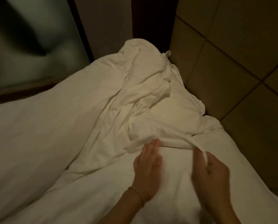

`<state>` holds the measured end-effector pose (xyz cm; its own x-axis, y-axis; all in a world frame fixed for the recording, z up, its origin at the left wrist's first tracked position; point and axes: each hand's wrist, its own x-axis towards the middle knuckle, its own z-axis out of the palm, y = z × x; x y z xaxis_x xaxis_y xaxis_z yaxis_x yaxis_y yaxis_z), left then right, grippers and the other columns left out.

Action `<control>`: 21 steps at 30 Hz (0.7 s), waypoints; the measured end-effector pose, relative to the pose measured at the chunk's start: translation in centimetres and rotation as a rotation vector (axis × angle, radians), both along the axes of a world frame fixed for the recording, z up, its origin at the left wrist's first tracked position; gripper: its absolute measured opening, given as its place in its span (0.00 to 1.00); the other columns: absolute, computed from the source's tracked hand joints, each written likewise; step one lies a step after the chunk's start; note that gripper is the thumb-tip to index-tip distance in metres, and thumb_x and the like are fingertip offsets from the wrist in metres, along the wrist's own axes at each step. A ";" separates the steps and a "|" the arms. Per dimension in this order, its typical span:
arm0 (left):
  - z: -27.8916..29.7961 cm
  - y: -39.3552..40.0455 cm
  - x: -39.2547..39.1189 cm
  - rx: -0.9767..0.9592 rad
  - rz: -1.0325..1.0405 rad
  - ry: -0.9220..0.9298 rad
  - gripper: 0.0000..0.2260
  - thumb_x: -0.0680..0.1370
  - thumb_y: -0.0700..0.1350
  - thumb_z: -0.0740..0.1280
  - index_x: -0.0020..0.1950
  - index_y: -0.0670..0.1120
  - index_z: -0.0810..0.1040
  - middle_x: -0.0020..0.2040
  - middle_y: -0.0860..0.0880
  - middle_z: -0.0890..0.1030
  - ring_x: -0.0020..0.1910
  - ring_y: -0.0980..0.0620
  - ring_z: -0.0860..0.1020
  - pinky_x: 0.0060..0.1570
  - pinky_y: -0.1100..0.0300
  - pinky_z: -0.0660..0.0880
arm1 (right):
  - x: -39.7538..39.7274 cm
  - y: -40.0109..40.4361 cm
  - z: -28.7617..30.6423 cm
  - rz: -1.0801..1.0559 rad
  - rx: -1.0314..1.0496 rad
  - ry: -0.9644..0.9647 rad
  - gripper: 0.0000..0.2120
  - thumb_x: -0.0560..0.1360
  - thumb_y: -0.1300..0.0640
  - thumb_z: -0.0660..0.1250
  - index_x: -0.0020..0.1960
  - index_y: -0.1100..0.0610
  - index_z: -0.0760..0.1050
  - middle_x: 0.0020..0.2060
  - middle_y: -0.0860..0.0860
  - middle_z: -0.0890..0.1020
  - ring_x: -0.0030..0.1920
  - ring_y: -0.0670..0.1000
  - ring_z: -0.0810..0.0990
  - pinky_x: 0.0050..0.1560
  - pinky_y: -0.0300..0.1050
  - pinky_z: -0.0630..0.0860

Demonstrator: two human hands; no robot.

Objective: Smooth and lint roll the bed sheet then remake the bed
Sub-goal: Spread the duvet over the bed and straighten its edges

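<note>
While left hand [147, 165] presses flat | right hand [213, 171] pinches sheet [151, 97] edge

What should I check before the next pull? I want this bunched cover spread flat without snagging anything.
1. Right hand pinches the white strip of the cover: ok.
2. Left hand lies flat, fingers straight, at the folded edge: ok.
3. Crumpled duvet cover smoothed out: not ok, heaped toward the corner.
4. Bed sheet under the hands free of creases: cannot tell, blurred.
5. Cover clear of the padded wall panels: not ok, it presses against them.
6. Lint roller within reach: cannot tell, none in view.
</note>
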<state>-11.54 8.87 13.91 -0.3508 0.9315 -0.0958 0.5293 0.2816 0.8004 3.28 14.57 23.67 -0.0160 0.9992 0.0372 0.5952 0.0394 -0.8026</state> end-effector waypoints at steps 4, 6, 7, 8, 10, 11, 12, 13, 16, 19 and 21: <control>-1.1 -0.8 7.2 -0.130 -0.222 0.060 0.36 0.71 0.73 0.29 0.79 0.67 0.44 0.77 0.66 0.37 0.79 0.60 0.38 0.76 0.54 0.40 | 6.4 -0.6 -2.0 -0.045 -0.174 -0.162 0.21 0.80 0.43 0.57 0.37 0.57 0.71 0.34 0.55 0.78 0.38 0.60 0.77 0.42 0.53 0.75; -3.8 -1.7 9.3 -0.319 -0.242 0.110 0.41 0.68 0.72 0.27 0.80 0.63 0.42 0.74 0.66 0.33 0.80 0.53 0.38 0.77 0.50 0.40 | 8.6 -1.3 -4.6 0.031 -0.433 -0.246 0.28 0.76 0.33 0.57 0.55 0.57 0.74 0.51 0.57 0.80 0.53 0.60 0.78 0.56 0.54 0.74; -4.6 -2.0 9.8 -0.356 -0.221 0.140 0.41 0.68 0.71 0.27 0.81 0.62 0.43 0.75 0.64 0.33 0.80 0.52 0.38 0.77 0.49 0.40 | 10.2 -1.9 -5.5 0.058 -0.505 -0.281 0.36 0.72 0.28 0.56 0.64 0.56 0.72 0.59 0.56 0.78 0.59 0.59 0.75 0.61 0.53 0.72; -5.0 -2.3 10.0 -0.352 -0.186 0.158 0.41 0.69 0.70 0.27 0.81 0.61 0.44 0.78 0.62 0.36 0.81 0.51 0.39 0.77 0.49 0.41 | 12.3 -2.6 -6.1 0.081 -0.554 -0.339 0.43 0.67 0.22 0.55 0.70 0.53 0.68 0.64 0.54 0.76 0.63 0.58 0.74 0.64 0.54 0.69; -5.3 -3.2 10.3 -0.309 -0.114 0.148 0.38 0.74 0.71 0.31 0.81 0.60 0.51 0.82 0.57 0.47 0.81 0.50 0.45 0.78 0.49 0.45 | 16.9 -4.7 -5.9 0.121 -0.630 -0.401 0.54 0.55 0.14 0.54 0.74 0.43 0.62 0.69 0.47 0.72 0.67 0.55 0.71 0.68 0.55 0.65; -5.1 -3.9 10.4 -0.280 -0.086 0.126 0.36 0.76 0.70 0.35 0.81 0.59 0.53 0.82 0.56 0.51 0.81 0.50 0.49 0.79 0.49 0.48 | 19.0 -6.3 -5.7 0.144 -0.678 -0.421 0.59 0.50 0.13 0.54 0.75 0.39 0.58 0.71 0.45 0.69 0.70 0.54 0.68 0.69 0.54 0.63; -5.0 -4.6 10.7 -0.260 -0.081 0.097 0.34 0.77 0.70 0.38 0.81 0.59 0.55 0.81 0.56 0.54 0.81 0.50 0.51 0.79 0.49 0.50 | 20.6 -8.0 -5.4 0.205 -0.730 -0.456 0.61 0.47 0.13 0.56 0.76 0.37 0.54 0.72 0.42 0.66 0.71 0.52 0.66 0.71 0.51 0.62; -4.6 -5.4 11.1 -0.253 -0.092 0.067 0.33 0.78 0.69 0.40 0.81 0.59 0.56 0.81 0.56 0.54 0.80 0.51 0.52 0.78 0.49 0.51 | 21.7 -9.9 -5.5 0.248 -0.740 -0.522 0.60 0.47 0.15 0.59 0.75 0.34 0.50 0.70 0.41 0.65 0.72 0.51 0.65 0.70 0.48 0.62; -3.2 -7.9 13.1 -0.227 -0.111 0.012 0.34 0.77 0.70 0.41 0.80 0.59 0.55 0.81 0.57 0.55 0.80 0.53 0.53 0.79 0.50 0.51 | 22.0 -13.4 -5.3 0.134 -0.756 -0.489 0.38 0.54 0.22 0.67 0.61 0.36 0.67 0.57 0.43 0.77 0.58 0.50 0.77 0.61 0.46 0.72; -2.0 -10.4 14.8 -0.221 -0.079 0.036 0.41 0.72 0.74 0.34 0.81 0.58 0.52 0.81 0.56 0.54 0.80 0.53 0.52 0.78 0.49 0.50 | 22.9 -15.7 -4.1 -0.125 -0.578 -0.214 0.21 0.67 0.36 0.72 0.42 0.55 0.79 0.38 0.50 0.83 0.41 0.51 0.80 0.51 0.52 0.77; -1.4 -12.5 15.8 -0.271 -0.091 0.079 0.40 0.72 0.72 0.33 0.82 0.58 0.49 0.81 0.58 0.51 0.81 0.54 0.48 0.79 0.50 0.45 | 24.9 -17.0 -2.2 -0.202 -0.525 -0.200 0.15 0.72 0.47 0.73 0.41 0.59 0.79 0.36 0.53 0.82 0.38 0.53 0.76 0.48 0.50 0.73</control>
